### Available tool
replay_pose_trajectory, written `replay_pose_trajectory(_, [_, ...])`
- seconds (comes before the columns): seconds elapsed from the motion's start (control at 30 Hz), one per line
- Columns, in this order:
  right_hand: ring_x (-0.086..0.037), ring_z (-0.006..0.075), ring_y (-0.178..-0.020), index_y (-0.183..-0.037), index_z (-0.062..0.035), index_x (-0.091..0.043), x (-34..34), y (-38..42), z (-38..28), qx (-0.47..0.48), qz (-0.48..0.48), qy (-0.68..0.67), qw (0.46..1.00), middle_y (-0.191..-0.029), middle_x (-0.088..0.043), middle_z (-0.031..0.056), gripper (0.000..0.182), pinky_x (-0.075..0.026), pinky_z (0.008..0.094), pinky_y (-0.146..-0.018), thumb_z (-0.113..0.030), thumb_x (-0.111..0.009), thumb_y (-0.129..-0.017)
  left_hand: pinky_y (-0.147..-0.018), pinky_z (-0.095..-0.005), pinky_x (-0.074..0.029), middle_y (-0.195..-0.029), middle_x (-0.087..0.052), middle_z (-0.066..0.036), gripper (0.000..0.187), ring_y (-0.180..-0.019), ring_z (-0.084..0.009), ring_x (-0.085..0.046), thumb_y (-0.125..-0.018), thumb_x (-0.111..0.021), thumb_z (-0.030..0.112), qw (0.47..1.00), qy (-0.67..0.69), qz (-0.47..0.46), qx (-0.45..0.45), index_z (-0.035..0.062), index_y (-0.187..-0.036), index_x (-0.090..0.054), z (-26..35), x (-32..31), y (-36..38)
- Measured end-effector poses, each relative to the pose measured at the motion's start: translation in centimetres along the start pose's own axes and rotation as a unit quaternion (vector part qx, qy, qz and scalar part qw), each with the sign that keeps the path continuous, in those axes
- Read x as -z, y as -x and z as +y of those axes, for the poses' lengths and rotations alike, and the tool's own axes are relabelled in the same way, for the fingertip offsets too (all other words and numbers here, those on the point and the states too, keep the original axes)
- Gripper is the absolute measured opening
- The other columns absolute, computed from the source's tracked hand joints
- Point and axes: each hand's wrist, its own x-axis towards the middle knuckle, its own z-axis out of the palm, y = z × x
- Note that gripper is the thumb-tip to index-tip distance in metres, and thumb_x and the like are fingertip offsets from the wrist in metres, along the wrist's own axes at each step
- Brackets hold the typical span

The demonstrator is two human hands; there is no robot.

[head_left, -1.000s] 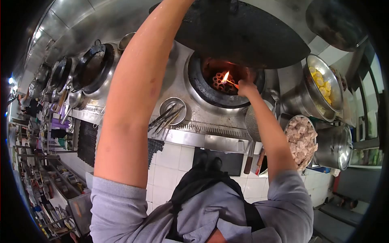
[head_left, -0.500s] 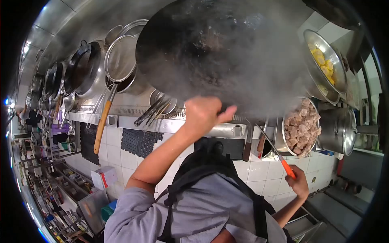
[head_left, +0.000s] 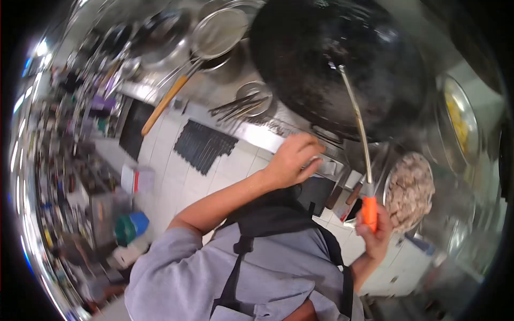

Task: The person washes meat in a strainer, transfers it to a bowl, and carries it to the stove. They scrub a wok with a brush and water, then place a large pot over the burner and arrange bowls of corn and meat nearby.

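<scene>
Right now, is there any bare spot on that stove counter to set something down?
Barely. The steel ledge between the utensil bowl and the left hand looks bare. Right of the long lighter, held by the right hand, the wok, meat bowl and pots crowd everything.

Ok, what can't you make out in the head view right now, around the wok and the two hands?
- Burner: hidden under the wok.
- Lighter: its tip is lost against the dark wok; flame not discernible.
- Left hand: fingertips curl over the counter edge, so what they touch is unclear.
- Bowl of meat: motion-blurred, partly behind the right hand.
- Shelves at left: smeared by blur.
</scene>
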Motion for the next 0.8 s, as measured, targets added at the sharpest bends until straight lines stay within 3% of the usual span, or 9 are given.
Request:
replay_pose_trajectory(0.07, [-0.055,0.0102,-0.078,-0.133,0.0033,-0.053,-3.0,-2.6,0.7,-0.012,-0.103,-0.021,0.994,-0.092,-0.061,0.0042,0.057,-0.046,0.0239,-0.068,-0.022,-0.076,-0.087,-0.075,-0.0432,-0.05,-0.095,-0.063,-0.009,0.021,-0.087,-0.0296,-0.065,-0.085,-0.073,0.016,0.985,0.003,-0.161,0.058,0.0069,-0.101,-0.063,0.2,2.4,3.3])
replay_pose_trajectory(0.17, [-0.055,0.0095,-0.077,-0.138,0.0022,-0.049,-7.1,-4.2,0.7,-0.026,-0.138,-0.023,0.99,-0.093,-0.062,0.0062,0.059,-0.045,0.0226,-0.067,-0.02,-0.076,-0.09,-0.074,-0.0438,-0.051,-0.092,-0.061,-0.01,0.019,-0.086,-0.0314,-0.066,-0.087,-0.071,0.021,0.935,-0.101,-0.318,0.122,0.0072,-0.096,-0.062,0.0,6.2,8.8])
replay_pose_trajectory(0.3, [-0.058,0.0082,-0.078,-0.151,-0.0031,-0.038,-13.4,-6.8,-0.3,-0.034,-0.194,0.058,0.979,-0.096,-0.066,0.0069,0.071,-0.047,0.0219,-0.069,-0.012,-0.072,-0.09,-0.071,-0.0436,-0.052,-0.092,-0.061,-0.011,0.015,-0.085,-0.0315,-0.066,-0.089,-0.068,0.021,0.941,-0.084,-0.27,0.185,0.0082,-0.094,-0.063,-0.5,11.8,14.2])
replay_pose_trajectory(0.37, [-0.059,0.0084,-0.079,-0.154,-0.004,-0.033,-18.3,-7.5,-0.7,0.002,-0.198,0.142,0.97,-0.096,-0.066,0.0051,0.077,-0.049,0.0227,-0.07,-0.009,-0.073,-0.088,-0.069,-0.0435,-0.051,-0.094,-0.06,-0.01,0.013,-0.085,-0.0303,-0.065,-0.088,-0.067,0.018,0.971,-0.073,-0.16,0.159,0.007,-0.092,-0.062,-0.2,14.9,15.8])
replay_pose_trajectory(0.5, [-0.072,0.0296,-0.089,-0.141,0.0031,-0.053,-30.7,-9.6,0.2,0.146,-0.311,0.351,0.871,-0.103,-0.072,0.0222,0.065,-0.054,0.035,-0.079,-0.003,-0.075,-0.081,-0.075,-0.041,-0.05,-0.101,-0.061,-0.01,0.016,-0.089,-0.0269,-0.063,-0.085,-0.066,0.017,0.984,-0.148,0.06,0.084,0.0056,-0.096,-0.063,0.5,23.3,19.0])
replay_pose_trajectory(0.53, [-0.071,0.0417,-0.098,-0.127,0.0045,-0.063,-35.8,-8.8,-0.9,0.166,-0.311,0.367,0.861,-0.109,-0.069,0.028,0.05,-0.054,0.0408,-0.083,-0.002,-0.076,-0.079,-0.076,-0.0401,-0.05,-0.103,-0.062,-0.01,0.018,-0.091,-0.0258,-0.062,-0.084,-0.066,0.017,0.976,-0.183,0.099,0.07,0.0052,-0.098,-0.064,0.4,25.9,20.5])
replay_pose_trajectory(0.63, [-0.068,0.0445,-0.092,-0.115,0.0029,-0.065,-47.9,-8.0,0.3,0.194,-0.421,0.418,0.782,-0.101,-0.07,0.0251,0.039,-0.054,0.0445,-0.079,-0.002,-0.076,-0.078,-0.084,-0.0377,-0.048,-0.111,-0.063,-0.012,0.026,-0.098,-0.0239,-0.061,-0.085,-0.063,0.016,0.943,-0.289,0.149,0.077,0.0042,-0.107,-0.065,-1.3,32.7,26.7])
replay_pose_trajectory(0.7, [-0.064,0.0459,-0.081,-0.092,0.0019,-0.061,-55.9,-7.1,2.1,0.228,-0.436,0.426,0.76,-0.084,-0.065,0.023,0.023,-0.051,0.0482,-0.069,0.0,-0.076,-0.074,-0.09,-0.0385,-0.047,-0.114,-0.064,-0.012,0.036,-0.102,-0.0231,-0.062,-0.086,-0.06,0.015,0.938,-0.298,0.082,0.155,0.0,-0.119,-0.063,-3.0,36.8,31.9])
replay_pose_trajectory(0.8, [-0.064,0.0459,-0.081,-0.091,0.0022,-0.061,-66.1,-6.0,4.4,0.246,-0.467,0.422,0.737,-0.084,-0.065,0.0229,0.024,-0.051,0.0477,-0.07,-0.001,-0.077,-0.074,-0.094,-0.0402,-0.045,-0.106,-0.065,-0.011,0.05,-0.099,-0.0237,-0.063,-0.088,-0.058,0.015,0.911,-0.325,0.093,0.235,-0.0065,-0.133,-0.056,-5.9,41.8,38.7])
